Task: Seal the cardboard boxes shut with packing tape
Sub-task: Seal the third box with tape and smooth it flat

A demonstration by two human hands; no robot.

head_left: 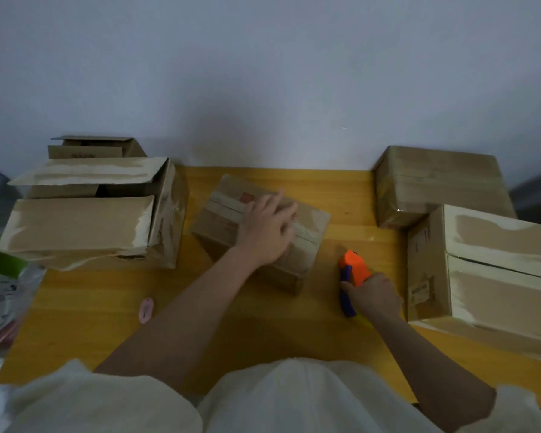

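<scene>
Small cardboard box (260, 232) mid-counter (107, 307), left hand (267, 228) flat on top, fingers straight, right hand (374, 293) gripping orange tape dispenser (353, 268) just beside box

- The person wears a loose, cream-white short-sleeved cloth top (294, 398), which fills the near edge of the view.
- Wide, softly creased sleeves end near the elbows.
- Both forearms are bare, with nothing worn on either wrist.
- The left hand (264, 228) and right hand (374, 295) are ungloved.
</scene>
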